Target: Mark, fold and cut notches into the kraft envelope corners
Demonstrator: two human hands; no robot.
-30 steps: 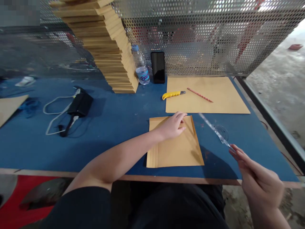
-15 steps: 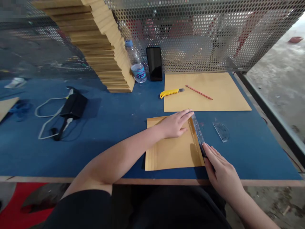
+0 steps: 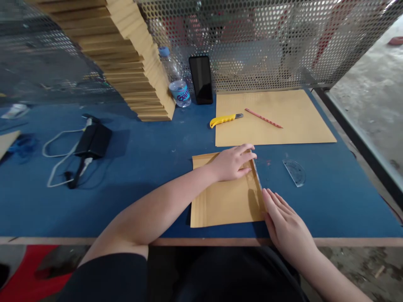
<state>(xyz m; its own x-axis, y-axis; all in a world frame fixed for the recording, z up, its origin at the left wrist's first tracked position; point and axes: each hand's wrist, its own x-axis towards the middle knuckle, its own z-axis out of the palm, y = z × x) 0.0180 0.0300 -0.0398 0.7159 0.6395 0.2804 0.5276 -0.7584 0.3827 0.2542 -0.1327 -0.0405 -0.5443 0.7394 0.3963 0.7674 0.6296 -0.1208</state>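
Note:
A folded brown paper piece (image 3: pixel 225 203) lies near the table's front edge. My left hand (image 3: pixel 234 162) rests on its upper right corner, with the fingertips at the far end of a clear ruler (image 3: pixel 257 178). The ruler lies flat along the paper's right edge. My right hand (image 3: pixel 285 222) is laid flat, fingers together, pressing the ruler's near end at the paper's lower right corner. Most of the ruler's near part is hidden under that hand.
A large brown sheet (image 3: pixel 283 126) lies behind, with a red pencil (image 3: pixel 263 118) on it and a yellow utility knife (image 3: pixel 225 120) at its left edge. A clear protractor (image 3: pixel 295 172) lies to the right. Phone (image 3: pixel 200 79), water bottle (image 3: pixel 176 84), tall paper stack (image 3: pixel 132 63) and black charger (image 3: pixel 92 140) stand farther back and left.
My right hand brought the ruler down from the air at the right and laid it along the paper's right edge, then slid closer. My left hand stayed on the paper.

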